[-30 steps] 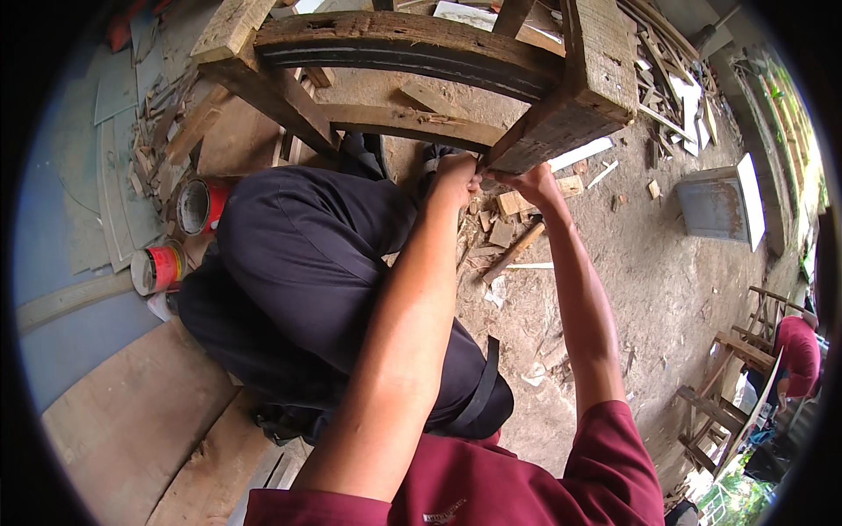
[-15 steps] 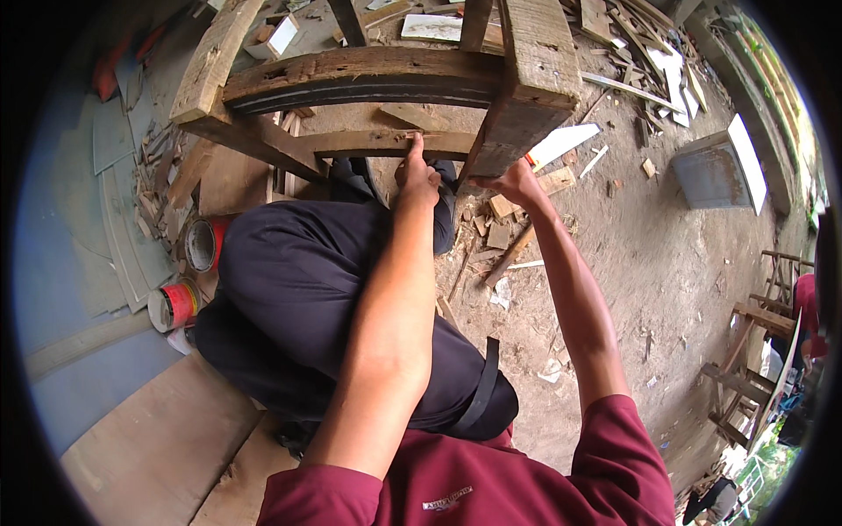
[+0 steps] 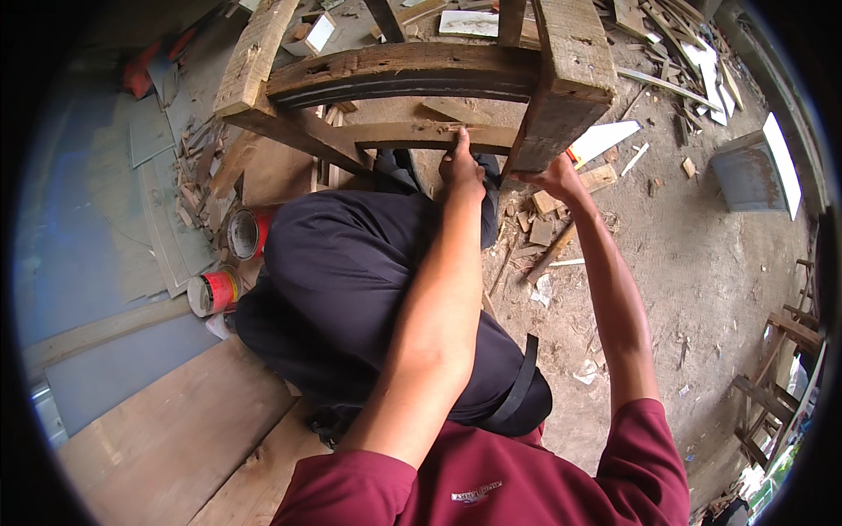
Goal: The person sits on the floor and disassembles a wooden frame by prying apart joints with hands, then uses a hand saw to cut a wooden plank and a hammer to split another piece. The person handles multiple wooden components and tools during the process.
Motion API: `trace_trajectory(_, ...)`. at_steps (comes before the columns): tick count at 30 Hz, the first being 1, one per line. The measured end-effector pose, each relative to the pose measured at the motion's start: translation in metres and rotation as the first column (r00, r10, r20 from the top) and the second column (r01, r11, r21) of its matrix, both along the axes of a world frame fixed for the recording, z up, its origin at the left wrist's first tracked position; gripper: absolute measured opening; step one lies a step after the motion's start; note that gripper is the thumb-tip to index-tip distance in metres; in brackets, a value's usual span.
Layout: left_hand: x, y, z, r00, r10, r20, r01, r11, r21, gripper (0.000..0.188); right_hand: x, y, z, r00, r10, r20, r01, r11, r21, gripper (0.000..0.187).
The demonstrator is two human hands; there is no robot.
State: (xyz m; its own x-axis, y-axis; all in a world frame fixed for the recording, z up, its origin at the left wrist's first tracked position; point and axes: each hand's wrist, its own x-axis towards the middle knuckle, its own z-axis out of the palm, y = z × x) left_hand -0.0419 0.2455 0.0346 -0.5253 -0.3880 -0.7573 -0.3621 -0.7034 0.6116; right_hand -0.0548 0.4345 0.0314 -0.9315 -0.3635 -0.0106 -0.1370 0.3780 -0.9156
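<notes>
A weathered wooden frame (image 3: 399, 72), with thick posts and crossbars, stands in front of me. My left hand (image 3: 462, 171) is closed at its lower crossbar (image 3: 395, 134), the thumb lying up against the wood near a splintered spot; its other fingers are curled and partly hidden. At the lower end of the right-hand post (image 3: 561, 105), my right hand (image 3: 554, 178) has its fingers around the wood, their tips hidden. Just beyond that hand is a pale, tapering saw-like blade (image 3: 610, 138) with an orange end; whether I touch it cannot be made out.
Wood offcuts (image 3: 542, 231) and a hammer-like wooden handle (image 3: 553, 252) lie on the dirt floor. Two red tins (image 3: 213, 292) stand left of my knees. A grey box with a white panel (image 3: 756, 171) is at right. Scrap wood lies behind, plywood (image 3: 175, 421) at lower left.
The whole scene has shifted to the right in the picture as my head turned slightly left. Both hands keep their places on the wooden frame.
</notes>
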Motion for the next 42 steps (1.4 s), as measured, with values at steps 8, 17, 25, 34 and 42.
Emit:
trace_trajectory(8, -0.002, 0.007, 0.012, 0.997, 0.057, -0.044, -0.056, 0.998, 0.032, 0.04, 0.0, 0.003, 0.003, 1.0, 0.022, -0.01, -0.022, 0.999, -0.031, 0.08)
trace_trajectory(17, -0.002, 0.008, 0.013, 0.998, 0.057, -0.025, -0.057, 0.998, 0.007, 0.041, -0.002, 0.006, -0.002, 1.0, 0.019, 0.011, -0.019, 0.999, -0.035, 0.081)
trace_trajectory(25, -0.001, 0.003, 0.007, 0.997, 0.06, -0.057, -0.062, 0.997, -0.037, 0.044, -0.004, -0.002, 0.005, 0.993, 0.115, -0.014, -0.116, 0.992, -0.046, 0.083)
trace_trajectory(34, -0.001, -0.004, 0.004, 0.987, -0.096, -0.133, 0.109, 0.99, 0.094, 0.047, 0.017, -0.028, -0.018, 0.956, -0.292, -0.033, 0.26, 0.893, -0.368, 0.122)
trace_trajectory(42, -0.005, -0.012, -0.001, 0.991, -0.116, -0.064, 0.124, 0.982, 0.14, 0.051, 0.027, -0.037, -0.031, 0.894, -0.439, -0.083, 0.347, 0.799, -0.491, 0.136)
